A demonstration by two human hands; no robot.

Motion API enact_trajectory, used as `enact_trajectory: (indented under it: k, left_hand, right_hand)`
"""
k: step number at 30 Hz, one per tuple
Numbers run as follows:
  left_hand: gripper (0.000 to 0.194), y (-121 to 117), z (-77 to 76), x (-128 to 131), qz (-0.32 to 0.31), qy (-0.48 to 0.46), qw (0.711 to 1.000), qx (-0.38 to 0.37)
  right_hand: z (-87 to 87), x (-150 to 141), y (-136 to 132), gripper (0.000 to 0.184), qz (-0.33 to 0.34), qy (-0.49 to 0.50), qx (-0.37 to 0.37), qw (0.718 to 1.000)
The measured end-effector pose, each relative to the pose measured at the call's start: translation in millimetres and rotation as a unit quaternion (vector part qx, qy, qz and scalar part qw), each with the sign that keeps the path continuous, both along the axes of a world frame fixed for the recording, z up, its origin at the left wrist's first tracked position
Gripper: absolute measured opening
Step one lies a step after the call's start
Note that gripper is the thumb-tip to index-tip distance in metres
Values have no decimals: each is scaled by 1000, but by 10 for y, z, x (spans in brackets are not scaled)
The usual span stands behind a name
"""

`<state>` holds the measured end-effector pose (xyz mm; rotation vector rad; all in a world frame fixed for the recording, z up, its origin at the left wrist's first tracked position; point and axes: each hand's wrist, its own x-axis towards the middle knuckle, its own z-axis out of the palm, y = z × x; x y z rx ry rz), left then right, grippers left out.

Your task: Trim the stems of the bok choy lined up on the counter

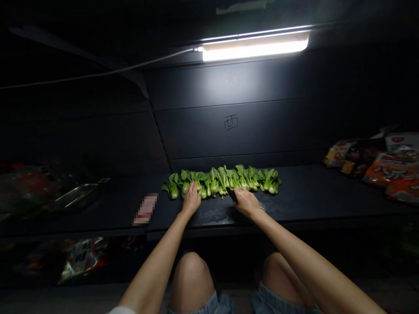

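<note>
A row of green bok choy (214, 181) lies side by side on the dark shelf (301, 192), leaves toward the back wall and pale stems toward me. My left hand (192, 199) rests at the left part of the row, its fingers stretched out and touching the bok choy there. In front of the row's middle, my right hand (246, 201) is closed around a slim black object (231, 194), which points up and left toward the stems. The fist hides most of it, so its kind cannot be made out. Something clear and shiny shows by the right wrist.
A lit tube lamp (255, 47) hangs above, its white cable running left. Colourful snack bags (386, 168) stand at the right. A metal tray (77, 195) and a pixelated flat item (145, 209) lie left. More packets (83, 257) sit on the lower shelf.
</note>
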<state>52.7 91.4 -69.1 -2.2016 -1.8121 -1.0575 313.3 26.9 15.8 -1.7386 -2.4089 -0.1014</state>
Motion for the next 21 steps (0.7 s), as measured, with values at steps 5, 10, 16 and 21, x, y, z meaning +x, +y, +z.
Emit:
enact_trajectory:
  k: [5,10,16,21]
  left_hand:
    - [60,8,27,151,-1,11,1000,-5]
    - [59,31,38,290,-9,15,1000,-6]
    - [59,59,73,422,-24,17,1000,-9]
    - [60,37,117,567,-33,18,999,-19]
  right_hand:
    - [5,164,-29,26,-16,11,4,1000]
    - [-1,337,-50,25,-33,13,6,999]
    - [18,550,-91,27,-56,6,7,998]
    - [23,735,-118,29,-72,2,12,997]
